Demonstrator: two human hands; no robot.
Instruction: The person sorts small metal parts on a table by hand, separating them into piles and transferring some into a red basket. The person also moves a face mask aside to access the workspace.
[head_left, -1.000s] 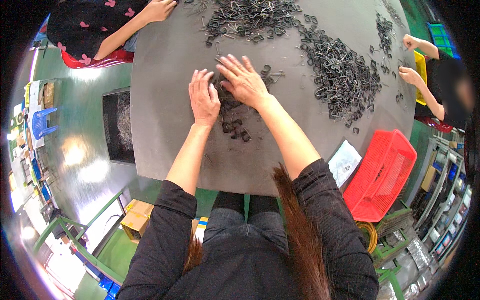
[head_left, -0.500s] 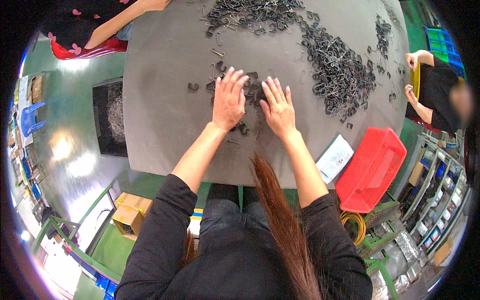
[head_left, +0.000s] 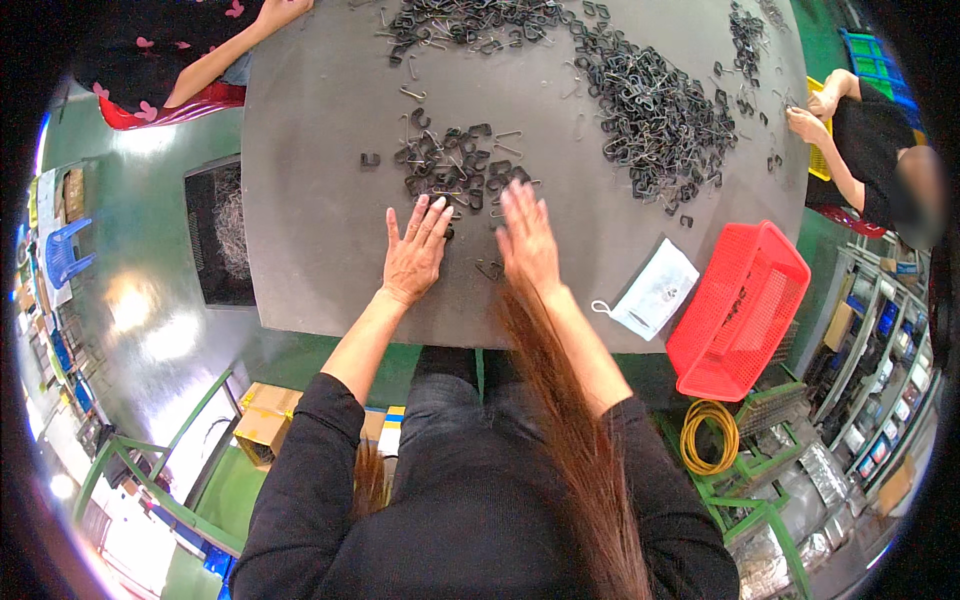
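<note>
The left hand [head_left: 412,262] is open, palm down with its fingers a little spread, and the right hand [head_left: 530,245], partly blurred, is open too, its fingers straight; neither appears to grip anything. The small heap of black clips [head_left: 452,170] lies on the desk [head_left: 310,220] just ahead of both hands, away from the body. Its near edge sits at the fingertips, though whether they touch it I cannot tell. The heap spreads without one clear long axis, its clips pointing every way, and neither hand is plainly nearer. A few pieces lie between the hands, closer to the body. Farther out, a lone black clip [head_left: 370,160] lies left of the heap, a big pile of clips [head_left: 655,120] lies to the right, and a pale face mask [head_left: 655,290] and a red basket [head_left: 690,345] are right of the right hand.
</note>
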